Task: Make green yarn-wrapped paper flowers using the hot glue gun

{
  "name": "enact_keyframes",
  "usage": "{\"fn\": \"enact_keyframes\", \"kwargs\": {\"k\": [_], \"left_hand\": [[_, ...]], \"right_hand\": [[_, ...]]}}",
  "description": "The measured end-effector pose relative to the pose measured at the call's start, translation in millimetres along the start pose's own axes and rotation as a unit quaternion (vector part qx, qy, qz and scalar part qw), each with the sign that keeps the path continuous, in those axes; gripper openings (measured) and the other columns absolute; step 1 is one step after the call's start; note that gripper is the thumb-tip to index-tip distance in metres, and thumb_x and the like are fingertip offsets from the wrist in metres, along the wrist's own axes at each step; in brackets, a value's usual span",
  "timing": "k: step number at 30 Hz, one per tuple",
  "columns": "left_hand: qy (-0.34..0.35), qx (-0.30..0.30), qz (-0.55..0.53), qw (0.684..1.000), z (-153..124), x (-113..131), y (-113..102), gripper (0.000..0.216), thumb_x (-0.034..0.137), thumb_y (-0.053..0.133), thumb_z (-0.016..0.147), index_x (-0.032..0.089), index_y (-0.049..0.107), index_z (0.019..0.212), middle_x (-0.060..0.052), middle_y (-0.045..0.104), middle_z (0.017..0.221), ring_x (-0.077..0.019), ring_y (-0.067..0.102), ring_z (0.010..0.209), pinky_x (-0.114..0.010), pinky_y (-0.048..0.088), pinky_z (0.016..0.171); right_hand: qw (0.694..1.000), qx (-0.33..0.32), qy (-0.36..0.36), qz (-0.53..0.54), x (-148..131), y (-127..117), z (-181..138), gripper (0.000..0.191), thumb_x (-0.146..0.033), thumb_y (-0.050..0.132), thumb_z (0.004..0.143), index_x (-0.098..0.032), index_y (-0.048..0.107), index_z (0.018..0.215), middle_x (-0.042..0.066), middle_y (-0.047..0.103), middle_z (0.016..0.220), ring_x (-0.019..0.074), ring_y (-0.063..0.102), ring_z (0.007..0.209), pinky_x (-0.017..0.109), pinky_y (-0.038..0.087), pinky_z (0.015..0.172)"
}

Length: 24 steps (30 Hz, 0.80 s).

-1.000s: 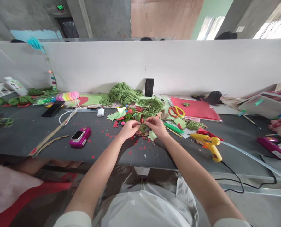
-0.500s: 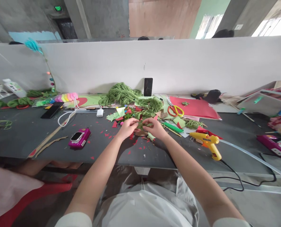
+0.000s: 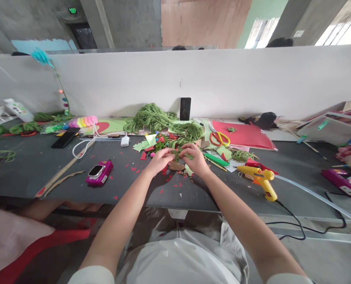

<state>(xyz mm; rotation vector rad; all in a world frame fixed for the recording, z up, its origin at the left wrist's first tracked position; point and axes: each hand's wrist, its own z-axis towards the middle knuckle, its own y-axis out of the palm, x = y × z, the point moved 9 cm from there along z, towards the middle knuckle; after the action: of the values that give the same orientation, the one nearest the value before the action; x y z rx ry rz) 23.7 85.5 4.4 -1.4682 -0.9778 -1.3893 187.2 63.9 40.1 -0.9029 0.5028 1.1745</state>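
My left hand and my right hand meet over the pile of scraps, fingers curled in. Between their fingertips is a small green yarn piece, and both hands pinch at it; its exact shape is partly hidden by my fingers. Just below lies a brown cardboard scrap, with a pale green paper scrap beside it. Behind my hands spreads loose green yarn. Close to my right hand lies a green utility knife.
A yellow glue gun with its cord lies to the right. Scissors rest by red paper. A phone leans on the partition. On the left are a purple device, a white charger and another person's arm.
My hands have shifted slightly apart, the right fingers lifting a little, and more of the brown cardboard scrap shows below them. Everything else looks the same.
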Motion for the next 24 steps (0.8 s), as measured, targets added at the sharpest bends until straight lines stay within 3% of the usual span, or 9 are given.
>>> {"fn": "enact_keyframes", "kwargs": {"k": [4, 8, 13, 17, 21, 24], "left_hand": [[0.028, 0.011, 0.002, 1.0, 3.8, -2.1, -1.0, 0.025, 0.028, 0.075, 0.085, 0.016, 0.067, 0.106, -0.003, 0.076, 0.086, -0.0194, 0.076, 0.082, -0.035, 0.063, 0.085], [0.046, 0.012, 0.006, 0.999, 4.3, -3.0, 0.4, 0.026, 0.032, 0.077, 0.086, 0.017, 0.064, 0.102, -0.004, 0.076, 0.088, -0.0198, 0.077, 0.084, -0.037, 0.063, 0.089], [0.056, 0.0, 0.034, 0.998, 0.1, 1.1, 4.4, 0.035, 0.033, 0.085, 0.078, 0.017, 0.065, 0.102, -0.005, 0.077, 0.093, -0.0199, 0.076, 0.085, -0.035, 0.062, 0.088], [0.043, -0.014, 0.032, 0.998, -2.7, 2.2, 8.7, 0.037, 0.032, 0.086, 0.078, 0.016, 0.067, 0.106, -0.007, 0.077, 0.101, -0.0212, 0.075, 0.093, -0.035, 0.062, 0.088], [0.019, -0.032, 0.004, 0.999, -1.2, -4.6, 11.4, 0.044, 0.043, 0.08, 0.086, 0.016, 0.069, 0.119, -0.011, 0.077, 0.109, -0.0252, 0.075, 0.104, -0.04, 0.065, 0.089], [0.017, -0.036, -0.005, 0.999, 2.6, -10.9, 9.3, 0.046, 0.046, 0.081, 0.085, 0.015, 0.072, 0.118, -0.011, 0.078, 0.109, -0.0255, 0.076, 0.102, -0.043, 0.066, 0.091]], "right_hand": [[0.999, 0.032, 0.018, -0.015, -2.7, -8.1, -2.1, 0.002, -0.024, 0.065, 0.084, -0.023, 0.066, 0.084, 0.007, 0.068, 0.097, 0.023, 0.062, 0.092, 0.037, 0.048, 0.076], [0.999, 0.003, 0.052, -0.011, -0.3, -0.5, -5.5, 0.018, -0.039, 0.066, 0.091, -0.022, 0.065, 0.086, 0.003, 0.068, 0.078, 0.0178, 0.057, 0.07, 0.033, 0.046, 0.065], [0.997, -0.02, 0.076, -0.02, 6.4, 9.9, -6.1, 0.027, -0.047, 0.069, 0.089, -0.023, 0.061, 0.08, 0.001, 0.066, 0.071, 0.0159, 0.054, 0.062, 0.031, 0.044, 0.06], [0.997, -0.035, 0.062, -0.026, 7.3, 11.9, -4.9, 0.019, -0.038, 0.06, 0.094, -0.023, 0.06, 0.083, 0.001, 0.064, 0.072, 0.0163, 0.053, 0.063, 0.032, 0.043, 0.062], [0.997, -0.067, 0.028, -0.027, 4.1, 16.6, -5.8, 0.014, -0.032, 0.058, 0.094, -0.023, 0.061, 0.085, 0.003, 0.063, 0.081, 0.0187, 0.057, 0.074, 0.033, 0.045, 0.071], [0.996, -0.091, 0.011, -0.022, 2.9, 22.0, -7.1, 0.013, -0.03, 0.057, 0.095, -0.023, 0.06, 0.085, 0.004, 0.062, 0.085, 0.0197, 0.057, 0.08, 0.034, 0.045, 0.076]]}}
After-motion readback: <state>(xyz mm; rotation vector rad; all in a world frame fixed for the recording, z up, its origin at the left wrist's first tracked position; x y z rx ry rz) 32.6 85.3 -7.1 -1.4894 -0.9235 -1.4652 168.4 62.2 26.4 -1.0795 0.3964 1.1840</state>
